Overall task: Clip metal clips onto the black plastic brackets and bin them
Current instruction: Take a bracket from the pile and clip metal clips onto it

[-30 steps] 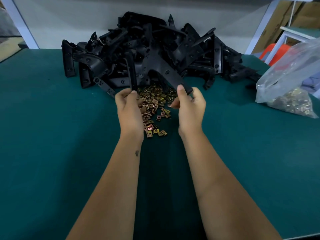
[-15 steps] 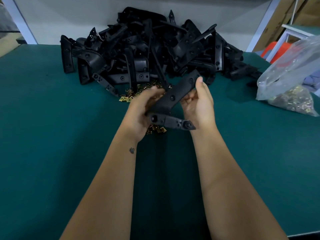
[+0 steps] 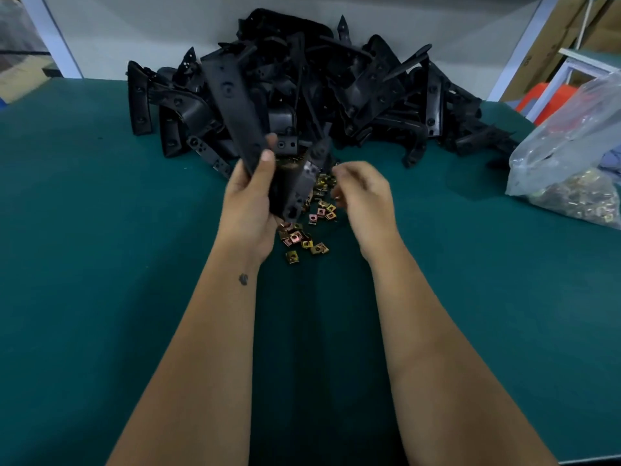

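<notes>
My left hand (image 3: pixel 250 200) grips a black bracket (image 3: pixel 258 142) upright; my right hand (image 3: pixel 361 193), fingers curled, reaches over the scattered metal clips (image 3: pixel 305 237); whether it pinches one, I cannot tell.

Loose clips (image 3: pixel 307 230) on table (image 3: pixel 100 264) before bracket pile (image 3: pixel 336 89); bag (image 3: pixel 571 163) far right

Bracket (image 3: pixel 242 109) upright; clips (image 3: pixel 304 237) scattered, seemingly.

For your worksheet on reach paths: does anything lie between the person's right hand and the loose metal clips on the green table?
Nothing visible does. The right hand hovers blurred beside the metal clips; the bracket that the left hand grips is off to the left, not between them.
</notes>
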A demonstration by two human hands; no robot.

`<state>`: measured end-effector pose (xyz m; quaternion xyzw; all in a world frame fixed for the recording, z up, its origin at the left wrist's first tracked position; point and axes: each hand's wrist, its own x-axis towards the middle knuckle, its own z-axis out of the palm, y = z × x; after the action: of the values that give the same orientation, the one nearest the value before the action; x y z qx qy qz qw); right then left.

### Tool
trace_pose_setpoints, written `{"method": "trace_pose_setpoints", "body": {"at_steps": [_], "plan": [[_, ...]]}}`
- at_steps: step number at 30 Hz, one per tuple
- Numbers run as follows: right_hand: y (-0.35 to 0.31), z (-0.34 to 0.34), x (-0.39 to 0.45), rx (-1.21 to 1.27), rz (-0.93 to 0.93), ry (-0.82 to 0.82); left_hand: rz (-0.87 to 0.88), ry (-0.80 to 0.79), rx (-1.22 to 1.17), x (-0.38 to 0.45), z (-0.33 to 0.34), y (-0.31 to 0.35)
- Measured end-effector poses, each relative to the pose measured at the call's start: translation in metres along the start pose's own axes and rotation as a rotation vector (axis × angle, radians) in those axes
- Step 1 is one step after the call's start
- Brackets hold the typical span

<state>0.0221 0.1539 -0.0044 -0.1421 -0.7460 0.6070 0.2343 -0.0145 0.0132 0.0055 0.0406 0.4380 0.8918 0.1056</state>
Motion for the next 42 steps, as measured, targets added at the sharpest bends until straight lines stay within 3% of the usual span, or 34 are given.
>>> {"method": "trace_pose_setpoints", "body": {"at_steps": [5,12,25,33,37,42], "plan": [[0.005,0.018,-0.011,-0.487,-0.209,-0.217,0.042,0.164,-0.205,0.009,-0.011,0.002],[0.006,0.027,-0.012,-0.859,-0.354,-0.415,0.03,0.209,-0.344,0.013,-0.018,0.001],[0.006,0.026,-0.011,-0.857,-0.384,-0.194,-0.019,0.122,-0.248,0.014,-0.015,-0.004],[0.008,0.026,-0.009,-0.856,-0.363,-0.25,-0.037,0.119,-0.234,0.016,-0.016,-0.007],[0.008,0.026,-0.008,-0.711,-0.337,-0.192,-0.042,0.13,-0.223,0.016,-0.016,-0.008],[0.001,0.025,-0.01,-0.249,-0.198,-0.042,-0.045,0.152,-0.184,0.015,-0.014,-0.006]]}}
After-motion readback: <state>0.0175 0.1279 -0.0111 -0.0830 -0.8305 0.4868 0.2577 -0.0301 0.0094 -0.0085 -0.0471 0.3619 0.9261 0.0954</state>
